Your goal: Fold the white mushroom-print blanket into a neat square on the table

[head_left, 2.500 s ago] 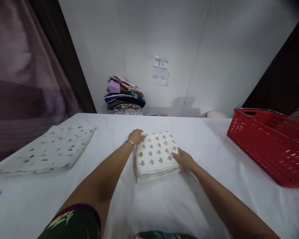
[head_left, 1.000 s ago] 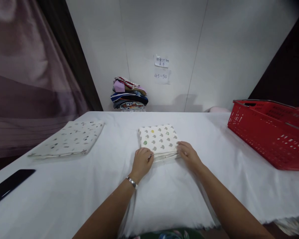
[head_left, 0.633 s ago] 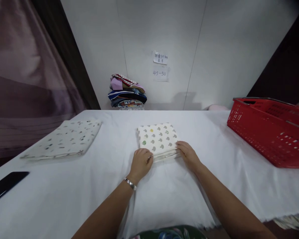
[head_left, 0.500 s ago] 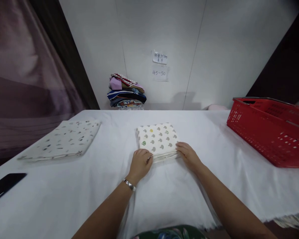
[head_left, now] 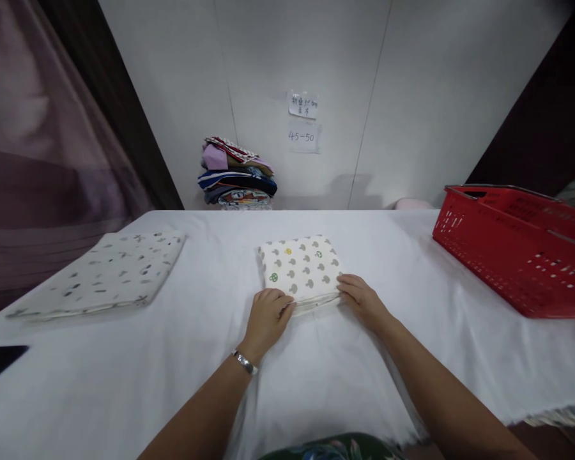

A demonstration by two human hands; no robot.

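Note:
A folded white cloth (head_left: 303,267) with grey mushroom prints, plus a few yellow and green ones, lies flat in the middle of the white-covered table. My left hand (head_left: 267,317) pinches its near left corner, thumb toward the front edge. At the near right corner, my right hand (head_left: 361,299) holds the cloth between thumb and fingers. Several folded layers show along the front edge between both hands. My left wrist carries a silver bracelet (head_left: 245,362).
A larger folded cloth (head_left: 108,275) with small leaf-like prints lies at left. Near the left edge is a black phone-like slab (head_left: 0,361). A red plastic basket (head_left: 503,255) stands at right. A stack of folded fabrics (head_left: 238,176) rises by the back wall, beside paper signs (head_left: 303,136).
The camera view has turned slightly, so the surroundings shift a little, mostly leftward. Both hands stay at the near corners of the mushroom-print cloth, which looks the same.

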